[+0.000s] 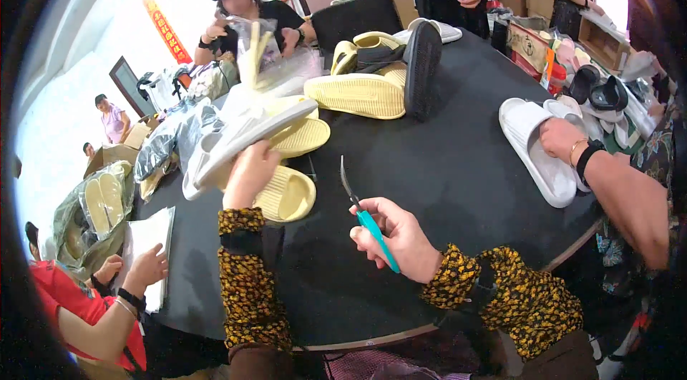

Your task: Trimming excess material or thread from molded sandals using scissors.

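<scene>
My left hand (pixel 252 171) is closed on the edge of a light grey-white slipper (pixel 261 126), lifted and tilted over the left part of the table. Yellow slippers lie beneath and beside it, among them a yellow slipper (pixel 288 194) close to my wrist. In my right hand (pixel 402 238), over the middle of the table, are curved scissors (pixel 372 226) with a teal handle and a thin dark tip pointing up and away. The fingers wrap round the handle, and the tip is apart from the slippers.
Yellow and black slippers (pixel 358 94) are piled at the far middle of the black table (pixel 401 165). At right, another person's hand (pixel 562 140) reaches into a white slipper (pixel 526 140). At left, a person's hands (pixel 147 265) handle clear bags (pixel 159 237). Bagged slippers (pixel 104 201) lie beyond.
</scene>
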Tool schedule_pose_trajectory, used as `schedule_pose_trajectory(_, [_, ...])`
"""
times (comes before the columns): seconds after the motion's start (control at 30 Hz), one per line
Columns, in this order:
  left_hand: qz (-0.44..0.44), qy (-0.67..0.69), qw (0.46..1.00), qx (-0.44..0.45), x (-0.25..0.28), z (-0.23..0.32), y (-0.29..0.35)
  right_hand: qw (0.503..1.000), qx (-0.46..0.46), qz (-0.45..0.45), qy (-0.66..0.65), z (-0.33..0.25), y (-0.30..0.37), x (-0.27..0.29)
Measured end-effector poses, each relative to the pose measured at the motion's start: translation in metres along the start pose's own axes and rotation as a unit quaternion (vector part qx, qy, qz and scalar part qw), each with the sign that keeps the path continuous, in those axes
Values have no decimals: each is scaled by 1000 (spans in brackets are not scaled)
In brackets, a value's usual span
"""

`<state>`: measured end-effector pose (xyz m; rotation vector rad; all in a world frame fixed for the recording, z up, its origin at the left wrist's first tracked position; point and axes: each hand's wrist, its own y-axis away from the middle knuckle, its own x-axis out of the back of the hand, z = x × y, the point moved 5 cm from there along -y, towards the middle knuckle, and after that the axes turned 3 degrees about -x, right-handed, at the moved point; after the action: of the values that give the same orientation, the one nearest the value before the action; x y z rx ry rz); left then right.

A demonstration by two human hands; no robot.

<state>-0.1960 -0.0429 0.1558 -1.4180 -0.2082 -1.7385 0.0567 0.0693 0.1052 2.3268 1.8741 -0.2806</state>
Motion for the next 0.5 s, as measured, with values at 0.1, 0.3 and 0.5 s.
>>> schedule_pose_trajectory(0.1, [20,-42,997,-63,15,54,14,999,-18,26,-13,-3,2,2])
schedule_pose_trajectory(0.3, [102,55,993,-38,59,69,20,999,-15,35,6,-1,-1,-1])
schedule_pose_trajectory(0.5, [197,17,980,31,94,15,20,999,-10,46,24,-2,-2,0])
